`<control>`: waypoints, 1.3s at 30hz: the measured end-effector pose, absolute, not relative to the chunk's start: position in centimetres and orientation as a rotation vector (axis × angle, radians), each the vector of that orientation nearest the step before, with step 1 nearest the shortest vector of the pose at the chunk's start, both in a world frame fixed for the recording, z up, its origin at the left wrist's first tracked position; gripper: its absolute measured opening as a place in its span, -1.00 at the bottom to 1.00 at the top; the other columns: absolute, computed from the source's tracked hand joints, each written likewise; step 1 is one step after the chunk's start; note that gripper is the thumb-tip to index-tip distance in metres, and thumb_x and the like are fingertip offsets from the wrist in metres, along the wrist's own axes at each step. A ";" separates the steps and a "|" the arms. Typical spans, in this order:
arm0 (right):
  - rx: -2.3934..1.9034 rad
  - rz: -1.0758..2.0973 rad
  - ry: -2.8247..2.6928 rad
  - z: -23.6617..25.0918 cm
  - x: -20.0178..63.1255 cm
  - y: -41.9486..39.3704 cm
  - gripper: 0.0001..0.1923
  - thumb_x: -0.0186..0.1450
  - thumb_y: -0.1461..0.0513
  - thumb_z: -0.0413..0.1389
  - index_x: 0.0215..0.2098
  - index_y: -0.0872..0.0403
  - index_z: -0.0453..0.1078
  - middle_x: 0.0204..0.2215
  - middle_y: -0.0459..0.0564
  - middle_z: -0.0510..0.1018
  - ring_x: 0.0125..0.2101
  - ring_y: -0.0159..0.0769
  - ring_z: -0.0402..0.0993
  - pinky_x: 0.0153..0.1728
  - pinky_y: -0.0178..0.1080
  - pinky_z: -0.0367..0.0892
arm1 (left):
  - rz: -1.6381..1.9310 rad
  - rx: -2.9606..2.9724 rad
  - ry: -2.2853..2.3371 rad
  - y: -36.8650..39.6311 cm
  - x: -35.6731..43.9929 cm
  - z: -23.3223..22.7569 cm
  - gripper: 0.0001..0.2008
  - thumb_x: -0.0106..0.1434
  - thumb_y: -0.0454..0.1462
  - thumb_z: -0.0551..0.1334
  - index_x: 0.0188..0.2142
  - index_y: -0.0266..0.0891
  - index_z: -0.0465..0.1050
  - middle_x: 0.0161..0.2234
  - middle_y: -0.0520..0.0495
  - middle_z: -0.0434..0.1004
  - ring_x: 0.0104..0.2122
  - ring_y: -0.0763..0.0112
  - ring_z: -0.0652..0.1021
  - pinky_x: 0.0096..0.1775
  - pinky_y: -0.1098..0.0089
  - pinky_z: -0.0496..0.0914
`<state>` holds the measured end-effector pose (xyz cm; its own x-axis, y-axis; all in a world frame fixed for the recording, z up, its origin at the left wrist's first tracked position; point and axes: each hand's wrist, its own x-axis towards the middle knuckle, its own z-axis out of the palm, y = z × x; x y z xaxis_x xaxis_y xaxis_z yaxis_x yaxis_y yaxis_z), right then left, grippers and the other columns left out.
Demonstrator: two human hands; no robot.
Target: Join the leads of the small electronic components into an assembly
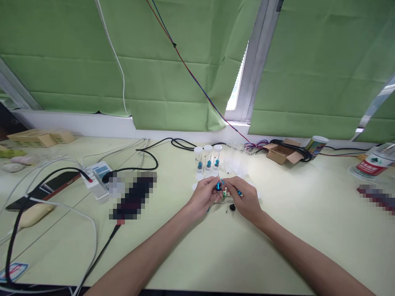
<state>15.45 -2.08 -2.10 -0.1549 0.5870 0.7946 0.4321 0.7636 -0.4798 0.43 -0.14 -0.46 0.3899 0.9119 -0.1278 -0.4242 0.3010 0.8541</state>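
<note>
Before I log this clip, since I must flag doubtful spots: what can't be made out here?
Head view only:
- small blue part pinched between left hand and right hand: too small to identify, fingers cover it.
- pixelated patch beside the power strip: blurred out.
- red blurred strip at the right edge: blurred and cut off.
- capped tubes: contents too small.

Bare forearms, bare hands

Left hand (204,196) and right hand (243,199): no sleeves, gloves, rings or watch visible.

small blue part (218,186) mostly hidden by fingers (212,190), two pixelated patches, cables cut off at left edge
</note>
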 end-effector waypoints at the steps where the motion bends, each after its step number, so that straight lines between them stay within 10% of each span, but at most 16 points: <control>1: -0.797 0.162 -1.789 -2.1 15.5 -2.1 -0.78 0.42 0.32 -0.03 -0.17 0.02 0.45 -0.35 0.01 0.57 -0.35 -0.27 0.50 -0.31 -0.21 0.43 | 0.989 0.841 0.699 -0.1 0.4 -0.5 -0.77 0.17 -0.19 0.34 -0.44 -0.31 0.39 -0.49 -0.02 0.41 -0.61 0.61 0.39 -0.60 0.55 0.21; 39: -0.774 0.075 -1.884 -3.1 16.6 -0.8 -0.69 0.39 0.39 -0.05 -0.12 0.00 0.49 -0.36 0.02 0.48 -0.42 -0.32 0.40 -0.43 -0.28 0.32 | 1.035 1.001 0.842 0.4 0.0 -0.7 -0.72 0.16 -0.12 0.31 -0.42 -0.31 0.40 -0.49 -0.04 0.46 -0.64 0.60 0.41 -0.64 0.56 0.22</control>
